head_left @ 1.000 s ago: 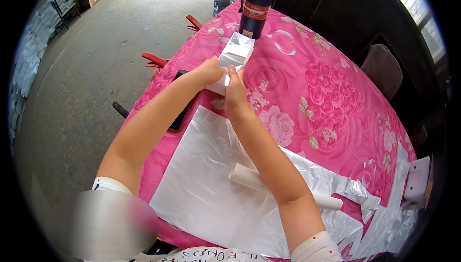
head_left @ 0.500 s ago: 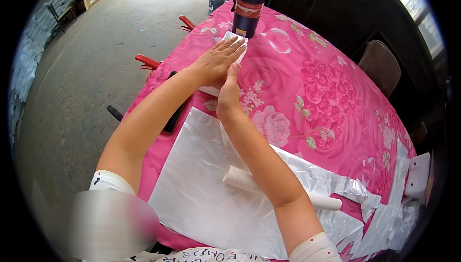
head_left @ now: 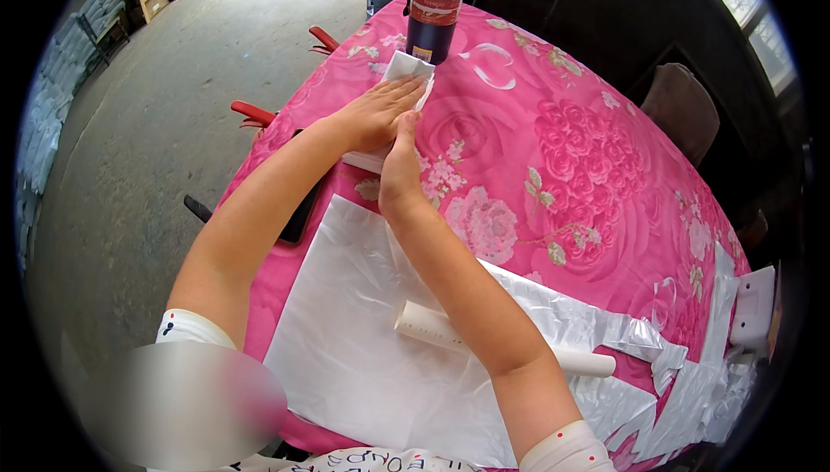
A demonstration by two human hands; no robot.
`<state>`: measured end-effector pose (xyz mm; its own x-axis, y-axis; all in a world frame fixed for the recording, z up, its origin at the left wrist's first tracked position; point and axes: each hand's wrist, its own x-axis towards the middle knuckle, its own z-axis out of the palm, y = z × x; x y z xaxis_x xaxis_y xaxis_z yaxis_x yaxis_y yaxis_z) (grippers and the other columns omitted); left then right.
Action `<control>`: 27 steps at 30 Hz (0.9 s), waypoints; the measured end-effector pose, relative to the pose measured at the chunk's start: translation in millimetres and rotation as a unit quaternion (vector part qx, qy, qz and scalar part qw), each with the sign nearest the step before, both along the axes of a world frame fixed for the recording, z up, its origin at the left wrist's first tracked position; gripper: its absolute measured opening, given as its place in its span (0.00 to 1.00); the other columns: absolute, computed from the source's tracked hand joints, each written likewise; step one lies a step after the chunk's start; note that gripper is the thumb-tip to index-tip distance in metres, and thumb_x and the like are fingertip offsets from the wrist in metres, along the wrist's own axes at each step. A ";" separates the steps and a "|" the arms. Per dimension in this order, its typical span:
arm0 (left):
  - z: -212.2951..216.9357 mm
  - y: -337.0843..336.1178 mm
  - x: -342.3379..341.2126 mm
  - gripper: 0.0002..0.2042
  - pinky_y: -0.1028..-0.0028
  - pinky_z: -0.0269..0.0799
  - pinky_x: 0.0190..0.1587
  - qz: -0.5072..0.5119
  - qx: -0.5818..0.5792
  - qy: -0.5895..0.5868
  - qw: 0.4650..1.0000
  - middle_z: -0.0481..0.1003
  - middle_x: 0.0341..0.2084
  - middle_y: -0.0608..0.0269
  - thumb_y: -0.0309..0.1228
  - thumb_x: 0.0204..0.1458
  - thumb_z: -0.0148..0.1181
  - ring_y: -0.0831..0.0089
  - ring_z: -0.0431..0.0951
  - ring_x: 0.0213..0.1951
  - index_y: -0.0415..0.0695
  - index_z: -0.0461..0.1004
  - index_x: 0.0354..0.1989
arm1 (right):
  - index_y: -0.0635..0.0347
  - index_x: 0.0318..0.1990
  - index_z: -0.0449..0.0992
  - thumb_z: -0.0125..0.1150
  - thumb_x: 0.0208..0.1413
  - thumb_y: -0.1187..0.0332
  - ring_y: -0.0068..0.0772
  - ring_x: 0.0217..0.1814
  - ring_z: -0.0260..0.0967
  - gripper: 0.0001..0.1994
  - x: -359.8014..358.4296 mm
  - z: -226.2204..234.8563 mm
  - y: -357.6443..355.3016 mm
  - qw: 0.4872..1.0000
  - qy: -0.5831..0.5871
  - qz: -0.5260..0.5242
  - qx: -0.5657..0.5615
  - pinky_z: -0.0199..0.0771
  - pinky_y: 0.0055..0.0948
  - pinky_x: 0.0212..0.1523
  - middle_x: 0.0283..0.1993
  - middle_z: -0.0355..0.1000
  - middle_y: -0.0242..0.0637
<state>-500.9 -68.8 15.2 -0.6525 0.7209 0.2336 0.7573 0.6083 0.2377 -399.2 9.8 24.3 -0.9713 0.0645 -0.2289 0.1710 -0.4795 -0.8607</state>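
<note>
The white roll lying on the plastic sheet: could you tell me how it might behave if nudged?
The white roll is cylindrical and lies on its side, so it would probably roll. The smooth plastic sheet beneath looks slippery, so it might also slide.

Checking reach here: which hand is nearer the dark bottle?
Left. The left hand lies flat on the white sheet, fingertips just short of the bottle; the right hand sits behind it, farther away.

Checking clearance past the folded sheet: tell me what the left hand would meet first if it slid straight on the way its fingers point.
The left hand lies flat on the folded white sheet; straight ahead, the dark bottle probably comes first, though depth is unclear.
</note>
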 end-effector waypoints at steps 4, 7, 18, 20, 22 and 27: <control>22.4 5.2 -6.4 0.24 0.64 0.41 0.65 -0.028 0.114 0.045 0.992 0.52 0.63 0.52 0.41 0.59 0.37 0.60 0.47 0.65 0.40 0.56 0.60 | 0.58 0.61 0.55 0.28 0.59 0.40 0.34 0.59 0.58 0.34 -13.9 -18.4 8.3 0.998 -0.010 0.023 -0.061 0.63 0.30 0.53 0.59 0.60 0.38; 39.4 7.1 -18.1 0.22 0.65 0.46 0.64 -0.005 0.175 0.070 0.982 0.57 0.60 0.50 0.40 0.59 0.38 0.59 0.51 0.64 0.39 0.61 0.57 | 0.57 0.60 0.56 0.29 0.60 0.42 0.32 0.58 0.59 0.32 -11.5 -11.0 7.6 0.994 -0.063 0.024 -0.085 0.61 0.30 0.54 0.58 0.61 0.36; 66.4 -36.4 48.5 0.27 0.64 0.43 0.64 0.041 0.199 0.020 0.979 0.56 0.61 0.51 0.47 0.60 0.33 0.56 0.50 0.64 0.39 0.58 0.59 | 0.65 0.66 0.41 0.38 0.59 0.47 0.37 0.73 0.31 0.36 25.5 36.8 77.1 1.000 -0.025 -0.015 -0.009 0.32 0.34 0.67 0.70 0.36 0.48; 69.8 -48.2 84.1 0.29 0.63 0.43 0.64 0.020 0.203 0.003 0.979 0.55 0.61 0.50 0.49 0.60 0.32 0.56 0.50 0.64 0.39 0.57 0.60 | 0.66 0.65 0.44 0.39 0.60 0.50 0.37 0.72 0.36 0.34 44.7 22.8 121.2 0.993 -0.017 0.013 0.120 0.34 0.34 0.67 0.69 0.40 0.48; 61.5 -72.3 126.3 0.30 0.62 0.44 0.64 0.011 0.185 0.006 0.983 0.54 0.61 0.48 0.50 0.59 0.32 0.54 0.50 0.64 0.37 0.56 0.60 | 0.68 0.62 0.51 0.41 0.61 0.56 0.38 0.70 0.43 0.29 99.0 40.5 132.6 0.958 0.067 0.052 0.274 0.41 0.35 0.66 0.66 0.49 0.49; 49.2 -98.2 233.7 0.29 0.60 0.47 0.62 0.015 0.160 -0.020 0.987 0.56 0.60 0.45 0.47 0.58 0.37 0.49 0.52 0.62 0.35 0.56 0.59 | 0.64 0.57 0.60 0.53 0.54 0.61 0.48 0.65 0.51 0.25 238.9 38.2 193.9 0.795 0.147 0.119 0.577 0.48 0.40 0.63 0.61 0.57 0.50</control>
<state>-267.2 -167.0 64.4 -0.6853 0.5950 0.4198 0.7266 0.5197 0.4494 -160.3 203.8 62.5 -0.9878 -0.1279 0.0885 -0.1519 0.6731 -0.7237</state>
